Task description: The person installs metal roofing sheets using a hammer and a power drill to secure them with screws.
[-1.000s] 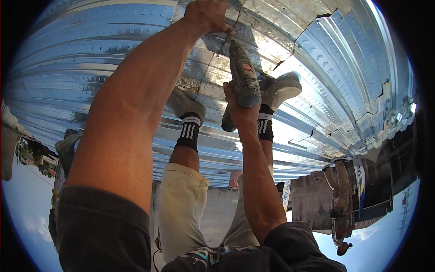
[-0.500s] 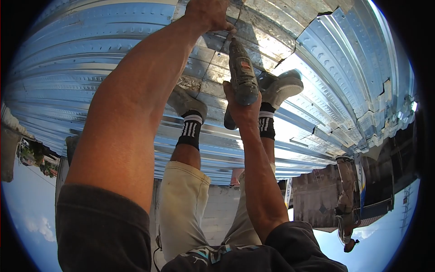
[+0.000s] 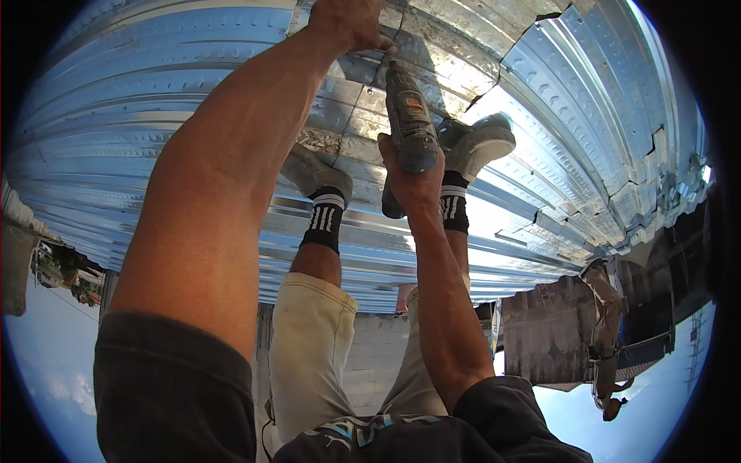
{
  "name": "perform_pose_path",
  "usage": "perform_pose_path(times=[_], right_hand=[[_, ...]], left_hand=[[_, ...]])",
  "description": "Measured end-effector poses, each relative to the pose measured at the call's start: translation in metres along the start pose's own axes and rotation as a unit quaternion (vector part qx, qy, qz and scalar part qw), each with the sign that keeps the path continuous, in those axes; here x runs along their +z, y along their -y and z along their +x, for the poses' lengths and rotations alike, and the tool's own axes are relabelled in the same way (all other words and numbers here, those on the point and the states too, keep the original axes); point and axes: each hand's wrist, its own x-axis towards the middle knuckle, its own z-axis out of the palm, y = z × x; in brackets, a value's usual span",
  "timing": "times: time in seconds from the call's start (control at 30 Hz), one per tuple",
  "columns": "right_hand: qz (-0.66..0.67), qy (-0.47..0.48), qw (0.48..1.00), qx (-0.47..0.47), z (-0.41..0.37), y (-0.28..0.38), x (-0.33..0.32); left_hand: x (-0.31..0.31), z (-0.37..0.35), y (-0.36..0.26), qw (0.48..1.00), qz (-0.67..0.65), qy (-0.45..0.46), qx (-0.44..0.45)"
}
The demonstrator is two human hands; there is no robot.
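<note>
My right hand (image 3: 417, 181) is wrapped round the handle of a dark, worn power drill (image 3: 412, 123) with an orange-red patch. The drill's narrow nose points up the view, just short of the fingertips of my left hand (image 3: 351, 23). That hand is at the top edge, partly cut off, with its fingers brought together low over the metal sheets; anything between them is too small to name. Ribbed metal roofing sheets (image 3: 193, 89) lie under both hands, shiny at the sides and duller, stained in the middle.
My grey shoes (image 3: 482, 147) stand on the sheets either side of the drill. Loose sheet edges (image 3: 559, 27) overlap at upper right. A co-worker (image 3: 606, 332) appears upside down at lower right, near a rusty metal wall (image 3: 540, 336). A pale block wall (image 3: 374, 351) shows between my legs.
The drill and my right hand have shifted slightly left, and my left hand has moved slightly left. The co-worker shows further right, with an arm bent outward.
</note>
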Motion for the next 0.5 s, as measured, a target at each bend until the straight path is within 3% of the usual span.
perform_pose_path(times=[0.07, 0.17, 0.27, 0.37, 0.5], right_hand=[[-0.001, 0.004, 1.000, -0.001, 0.000, 0.004, -0.001], [0.018, 0.006, 1.000, 0.011, -0.002, 0.004, -0.001], [0.027, -0.008, 1.000, -0.010, -0.003, -0.003, 0.005], [0.003, 0.006, 1.000, -0.001, -0.002, -0.005, 0.004], [-0.017, 0.009, 1.000, 0.007, 0.001, -0.002, -0.001]], left_hand=[[0.008, 0.002, 0.006, 1.000, -0.011, -0.020, -0.012], [0.019, 0.007, 0.010, 0.996, 0.076, -0.044, 0.033], [-0.004, 0.004, 0.000, 0.997, 0.048, 0.063, 0.011], [0.003, 0.000, 0.002, 0.999, 0.028, -0.034, 0.021], [-0.013, -0.007, -0.008, 1.000, -0.007, 0.007, 0.009]])
